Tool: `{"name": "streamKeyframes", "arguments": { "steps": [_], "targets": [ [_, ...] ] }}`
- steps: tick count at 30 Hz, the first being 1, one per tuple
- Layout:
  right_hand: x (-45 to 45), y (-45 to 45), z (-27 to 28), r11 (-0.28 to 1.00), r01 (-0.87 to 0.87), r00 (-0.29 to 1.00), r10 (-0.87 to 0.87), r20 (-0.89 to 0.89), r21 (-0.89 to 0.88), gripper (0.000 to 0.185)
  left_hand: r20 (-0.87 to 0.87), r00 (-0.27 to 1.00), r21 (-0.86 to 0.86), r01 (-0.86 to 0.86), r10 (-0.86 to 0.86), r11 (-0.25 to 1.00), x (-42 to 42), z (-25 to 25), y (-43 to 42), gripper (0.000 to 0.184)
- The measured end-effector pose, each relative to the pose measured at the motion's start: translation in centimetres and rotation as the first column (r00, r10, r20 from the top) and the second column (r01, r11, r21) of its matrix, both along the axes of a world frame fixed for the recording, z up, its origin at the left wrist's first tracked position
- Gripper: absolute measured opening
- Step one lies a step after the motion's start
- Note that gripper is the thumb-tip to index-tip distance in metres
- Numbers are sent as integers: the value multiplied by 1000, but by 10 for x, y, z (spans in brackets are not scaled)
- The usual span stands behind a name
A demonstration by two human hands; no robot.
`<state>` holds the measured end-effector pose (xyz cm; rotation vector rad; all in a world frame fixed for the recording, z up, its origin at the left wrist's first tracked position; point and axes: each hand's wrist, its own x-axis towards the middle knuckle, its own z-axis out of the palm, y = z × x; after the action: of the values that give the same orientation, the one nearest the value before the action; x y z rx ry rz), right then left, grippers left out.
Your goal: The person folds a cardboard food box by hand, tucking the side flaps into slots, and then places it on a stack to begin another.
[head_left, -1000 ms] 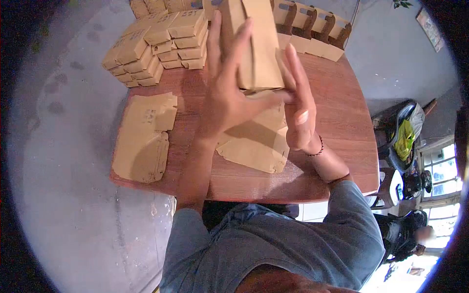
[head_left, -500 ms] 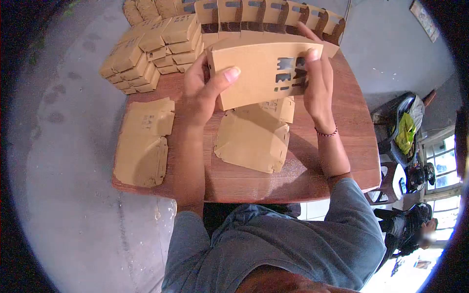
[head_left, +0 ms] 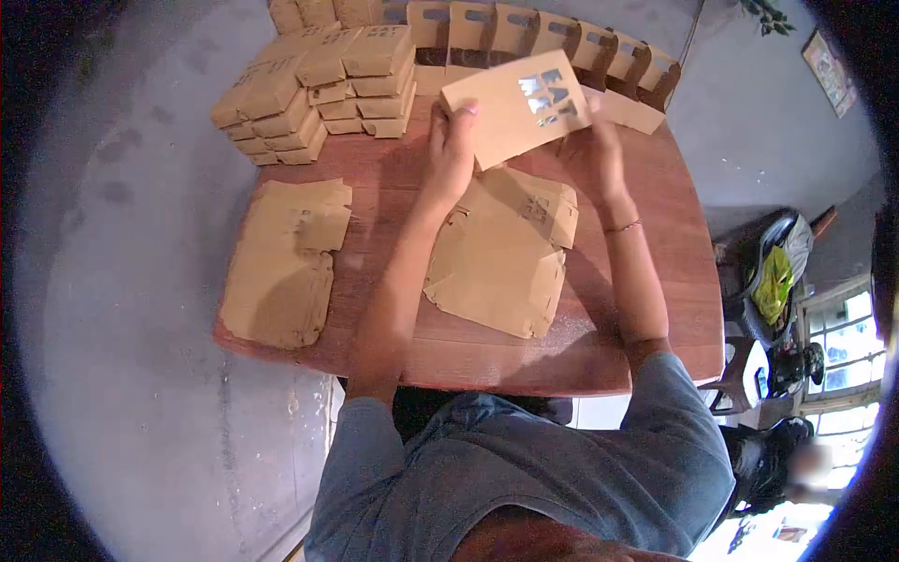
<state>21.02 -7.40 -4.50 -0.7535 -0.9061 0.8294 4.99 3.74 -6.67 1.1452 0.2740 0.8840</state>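
Note:
A folded brown cardboard box [head_left: 506, 112] with cut-out letters reading "EAT ME!" is held tilted above the table. My left hand [head_left: 453, 155] is closed on its left end, thumb on the top face. My right hand [head_left: 607, 155], slightly blurred, is closed at the box's right edge; its fingers are partly hidden. Below the box lies a flat cardboard blank [head_left: 496, 258] with the same lettering. Another set of flat blanks [head_left: 281, 267] rests to the left of my left forearm.
Stacked finished boxes [head_left: 314, 89] stand at the table's back left. A curved row of open cartons with handle holes [head_left: 515, 37] lines the back edge of the wooden table [head_left: 655, 272]. Chairs [head_left: 744, 375] and a person [head_left: 768, 459] are at the right.
Both hands have moved the box away from me, and it is now tilted, its right end higher. My right hand has shifted down along the box's right end. The view has shifted slightly.

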Motion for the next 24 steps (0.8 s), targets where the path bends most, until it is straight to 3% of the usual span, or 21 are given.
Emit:
{"name": "streamKeyframes", "arguments": {
  "steps": [1, 2, 4, 5, 7, 8, 10, 11, 12, 13, 14, 15, 16, 17, 18, 19, 20, 21, 22, 24],
  "targets": [
    [-4, 8, -8, 990, 127, 988, -120, 102, -60, 52, -27, 997, -33, -76, 75, 997, 1, -2, -1, 58],
    [-8, 17, -16, 969, 225, 973, -217, 83, -104, 53, -22, 996, -33, -86, 85, 996, 2, -6, 4, 58],
    [4, 40, -39, 934, 298, 954, -297, 33, -197, 53, -233, 883, 485, -257, 407, 836, 2, -17, 15, 62],
    [22, 59, -57, 935, 298, 954, -297, 38, -192, 53, -424, 837, 418, -157, 345, 895, -4, -16, 19, 75],
    [62, 94, -89, 853, 376, 925, -320, 205, -362, 57, -411, 864, 372, -131, 290, 919, -2, -41, 38, 80],
    [68, 105, -93, 853, 380, 923, -325, 207, -357, 57, -396, 888, 326, -104, 236, 940, 4, -62, 52, 85],
    [66, 128, -95, 856, 303, 946, -215, 244, -419, 57, -291, 908, 333, -201, 303, 921, 11, -107, 76, 80],
    [51, 131, -86, 850, 177, 984, -148, 98, -496, 62, -315, 853, 451, -252, 417, 856, 6, -122, 84, 74],
    [48, 142, -88, 853, 174, 985, -143, 101, -493, 62, -323, 786, 562, -289, 528, 775, 2, -137, 93, 68],
    [49, 155, -97, 835, 217, 972, -137, 193, -505, 63, -323, 695, 644, -336, 642, 687, -1, -148, 99, 58],
    [49, 166, -106, 817, 262, 951, -128, 281, -514, 63, -320, 692, 646, -340, 647, 684, 1, -157, 106, 58],
    [57, 180, -122, 750, 382, 885, -128, 448, -540, 71, -286, 698, 598, -405, 657, 691, 2, -158, 106, 52],
    [65, 194, -139, 752, 377, 887, -124, 445, -541, 71, -253, 701, 547, -465, 667, 696, 3, -158, 107, 47],
    [73, 205, -157, 720, 577, 728, -238, 643, -386, 73, -256, 698, 549, -465, 669, 695, 2, -160, 109, 47],
    [68, 208, -156, 659, 727, 513, -339, 788, -190, 76, -235, 647, 675, -429, 726, 601, 1, -161, 111, 43],
    [63, 208, -156, 660, 725, 517, -337, 787, -194, 76, -202, 598, 783, -377, 776, 494, 1, -162, 112, 40],
    [58, 201, -159, 679, 734, 348, -378, 858, 1, 85, -207, 597, 784, -373, 775, 496, 1, -163, 112, 40],
    [46, 191, -152, 686, 701, 169, -425, 889, 194, 94, -251, 636, 717, -385, 730, 582, 2, -162, 111, 36],
    [32, 180, -139, 686, 703, 173, -422, 890, 189, 94, -289, 676, 641, -390, 678, 661, 2, -162, 111, 32],
    [4, 160, -110, 839, 531, 330, -78, 941, -117, 92, -296, 640, 710, -349, 709, 611, 3, -173, 121, 30]
  ]
}}
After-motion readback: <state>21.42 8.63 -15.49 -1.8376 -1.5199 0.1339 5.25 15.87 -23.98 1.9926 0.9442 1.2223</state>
